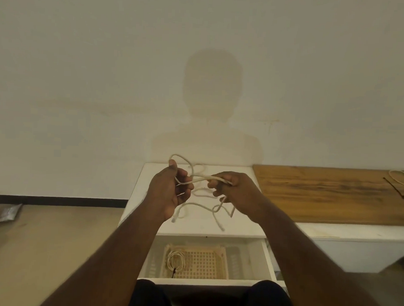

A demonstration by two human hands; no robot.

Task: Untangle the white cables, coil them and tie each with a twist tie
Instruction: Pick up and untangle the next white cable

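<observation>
A tangle of white cable (199, 177) hangs in the air between both hands above a white cabinet top (148, 222). My left hand (167, 193) grips a loop of it, with one strand arching over the thumb. My right hand (236, 190) pinches a doubled strand close to its end. Loose ends dangle below the hands toward the cabinet top. A coiled white cable (175, 260) with a dark twist tie lies in a beige lattice basket (206, 263) inside the open drawer below.
A wooden board (321, 193) lies to the right of the white top. At its far right lie another white cable (401, 176) and a thin dark tie (399, 190). A silver packet (7, 212) is on the floor at left. My knees (214, 297) are under the drawer.
</observation>
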